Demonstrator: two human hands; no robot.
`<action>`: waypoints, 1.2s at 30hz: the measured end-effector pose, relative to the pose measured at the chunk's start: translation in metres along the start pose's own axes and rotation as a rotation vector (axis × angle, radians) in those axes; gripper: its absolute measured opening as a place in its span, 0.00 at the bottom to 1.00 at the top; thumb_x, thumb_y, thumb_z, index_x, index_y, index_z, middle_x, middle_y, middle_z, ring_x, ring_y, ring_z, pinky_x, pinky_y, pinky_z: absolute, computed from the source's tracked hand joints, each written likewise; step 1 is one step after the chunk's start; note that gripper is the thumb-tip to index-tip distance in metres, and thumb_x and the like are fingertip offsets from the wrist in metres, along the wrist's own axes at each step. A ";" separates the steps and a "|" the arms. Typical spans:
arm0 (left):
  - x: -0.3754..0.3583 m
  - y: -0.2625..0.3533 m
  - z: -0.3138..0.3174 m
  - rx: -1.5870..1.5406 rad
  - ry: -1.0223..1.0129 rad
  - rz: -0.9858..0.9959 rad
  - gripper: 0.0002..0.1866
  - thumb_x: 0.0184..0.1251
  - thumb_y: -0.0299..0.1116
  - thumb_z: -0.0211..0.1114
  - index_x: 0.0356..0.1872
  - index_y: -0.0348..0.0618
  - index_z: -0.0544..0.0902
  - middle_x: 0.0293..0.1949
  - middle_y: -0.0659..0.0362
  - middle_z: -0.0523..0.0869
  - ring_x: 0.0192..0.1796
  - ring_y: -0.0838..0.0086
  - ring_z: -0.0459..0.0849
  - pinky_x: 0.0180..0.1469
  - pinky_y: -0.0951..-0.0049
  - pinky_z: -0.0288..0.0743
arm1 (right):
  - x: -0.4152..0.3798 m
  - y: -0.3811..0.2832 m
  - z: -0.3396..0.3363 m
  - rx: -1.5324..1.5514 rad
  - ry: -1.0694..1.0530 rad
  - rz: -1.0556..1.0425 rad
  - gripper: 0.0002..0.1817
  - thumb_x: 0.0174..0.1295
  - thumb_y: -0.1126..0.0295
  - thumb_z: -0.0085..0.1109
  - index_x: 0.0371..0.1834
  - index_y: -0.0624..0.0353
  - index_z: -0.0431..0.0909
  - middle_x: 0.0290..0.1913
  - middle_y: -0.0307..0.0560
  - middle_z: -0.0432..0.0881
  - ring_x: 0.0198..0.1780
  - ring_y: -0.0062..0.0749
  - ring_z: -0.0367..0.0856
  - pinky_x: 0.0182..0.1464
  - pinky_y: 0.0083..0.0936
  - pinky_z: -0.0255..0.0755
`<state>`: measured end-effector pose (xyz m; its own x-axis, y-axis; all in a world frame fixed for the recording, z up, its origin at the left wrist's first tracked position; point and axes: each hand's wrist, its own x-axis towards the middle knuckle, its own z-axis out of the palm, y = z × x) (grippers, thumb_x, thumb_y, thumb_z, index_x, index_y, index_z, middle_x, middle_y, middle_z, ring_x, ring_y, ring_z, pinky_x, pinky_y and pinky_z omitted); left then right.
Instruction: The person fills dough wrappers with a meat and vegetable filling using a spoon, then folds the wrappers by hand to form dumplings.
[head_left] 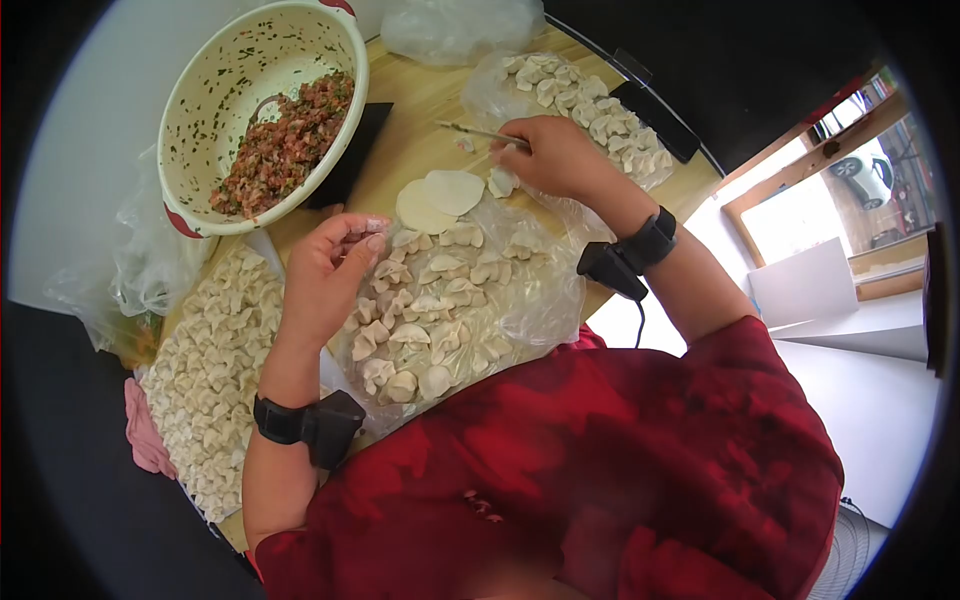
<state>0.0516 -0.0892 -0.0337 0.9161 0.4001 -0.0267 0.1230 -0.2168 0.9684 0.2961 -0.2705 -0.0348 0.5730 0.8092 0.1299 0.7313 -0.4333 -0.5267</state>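
My left hand (335, 262) is beside the upper left of a group of folded dumplings (430, 303) on clear plastic. Its fingers are loosely curled, the thumb a little apart from them, and I see nothing between them. In my right hand (553, 157) is a thin stick (478, 132), its far end pointing left over the table. Just below that hand lies a single dumpling (502, 182). Between the hands, round dough wrappers (440, 200) overlap at the top of the plastic. A small whitish scrap (464, 145) rests under the stick.
A large cream bowl (190, 120) of meat filling (290, 145) stands tilted at upper left. Many dumplings (215, 370) cover the table's left side; more (590, 110) sit on plastic at upper right, beside a black phone-like slab (655, 120). A plastic bag (460, 25) lies at the back.
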 end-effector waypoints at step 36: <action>0.021 0.032 0.065 -0.301 0.042 0.055 0.19 0.59 0.22 0.69 0.52 0.34 0.78 0.41 0.60 0.85 0.40 0.84 0.81 0.41 0.84 0.75 | -0.041 -0.055 -0.009 0.558 0.023 -0.103 0.09 0.56 0.67 0.68 0.35 0.60 0.82 0.30 0.43 0.84 0.33 0.21 0.77 0.39 0.22 0.72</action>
<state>0.0999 -0.1452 -0.0190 0.9010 0.4327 0.0323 -0.0508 0.0314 0.9982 0.2360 -0.2832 -0.0034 0.5217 0.8245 0.2192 0.4809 -0.0719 -0.8738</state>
